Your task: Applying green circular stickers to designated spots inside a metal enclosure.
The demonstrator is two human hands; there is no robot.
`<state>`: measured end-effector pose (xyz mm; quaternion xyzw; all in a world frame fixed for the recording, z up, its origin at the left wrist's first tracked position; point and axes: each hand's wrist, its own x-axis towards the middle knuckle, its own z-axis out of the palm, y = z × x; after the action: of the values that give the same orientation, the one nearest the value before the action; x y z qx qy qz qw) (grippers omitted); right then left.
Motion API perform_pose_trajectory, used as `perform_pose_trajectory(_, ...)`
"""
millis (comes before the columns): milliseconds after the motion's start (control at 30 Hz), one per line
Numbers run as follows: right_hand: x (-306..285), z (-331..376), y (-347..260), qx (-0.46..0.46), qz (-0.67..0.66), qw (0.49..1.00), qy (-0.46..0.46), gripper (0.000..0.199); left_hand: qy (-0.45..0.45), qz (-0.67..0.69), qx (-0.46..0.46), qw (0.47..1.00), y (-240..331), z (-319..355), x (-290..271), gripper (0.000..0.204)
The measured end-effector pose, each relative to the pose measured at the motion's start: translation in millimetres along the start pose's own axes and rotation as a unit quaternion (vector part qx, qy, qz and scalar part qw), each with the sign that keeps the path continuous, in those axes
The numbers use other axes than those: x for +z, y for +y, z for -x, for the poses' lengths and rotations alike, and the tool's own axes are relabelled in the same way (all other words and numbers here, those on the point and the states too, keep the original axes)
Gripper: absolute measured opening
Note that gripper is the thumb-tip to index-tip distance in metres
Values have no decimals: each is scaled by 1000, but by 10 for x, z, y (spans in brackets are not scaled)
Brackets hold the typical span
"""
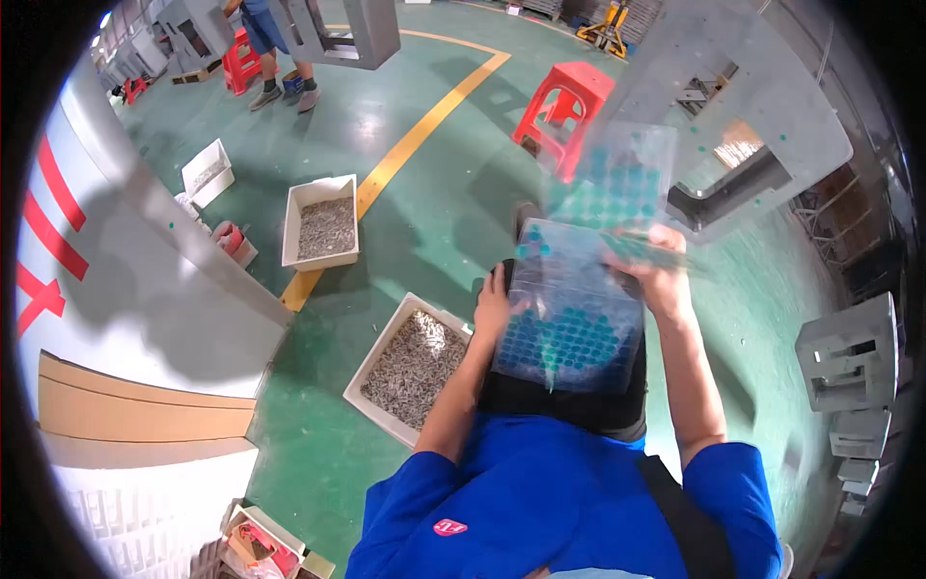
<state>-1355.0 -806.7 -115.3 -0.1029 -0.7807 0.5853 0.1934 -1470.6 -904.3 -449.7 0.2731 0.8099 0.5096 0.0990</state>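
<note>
A clear plastic tray point(569, 344) with rows of teal round pieces lies across my lap. My left hand point(492, 307) grips its left edge, fingers along the side and thumb towards the top. Over the tray's far right part, my right hand point(666, 273) is closed and smeared by motion. Something thin and greenish shows at its fingers, too blurred to name. Just beyond the tray, a second see-through sheet point(612, 174) with teal round spots appears faint and blurred in front of a red stool point(569, 96).
White bins point(391, 425) point(320, 256) of small metallic-looking pieces stand on the green floor to my left. A large grey frame-shaped part point(752, 106) stands at the far right; another point(347, 34) is at the back. A person point(265, 39) stands beyond the yellow floor line point(424, 116).
</note>
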Motion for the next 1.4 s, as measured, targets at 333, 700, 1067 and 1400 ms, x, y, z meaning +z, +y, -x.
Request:
perform_pose_trajectory(333, 407, -90, 233, -328, 250, 910, -49, 23, 20, 169, -153, 973, -1538, 734, 405, 55)
perform_pose_trajectory(700, 347, -5, 1132, -282, 186, 931, -136, 16, 87, 282, -301, 907, -1157, 480, -783, 28)
perform_pose_trajectory(1067, 81, -32, 1795, -240, 162, 948, -129, 16, 23, 123, 65, 990, 1614, -1719, -1375, 52)
perform_pose_trajectory(1400, -319, -97, 1875, -186, 116, 972, -82, 20, -40, 162, 195, 967, 2784, -2946, 218, 105)
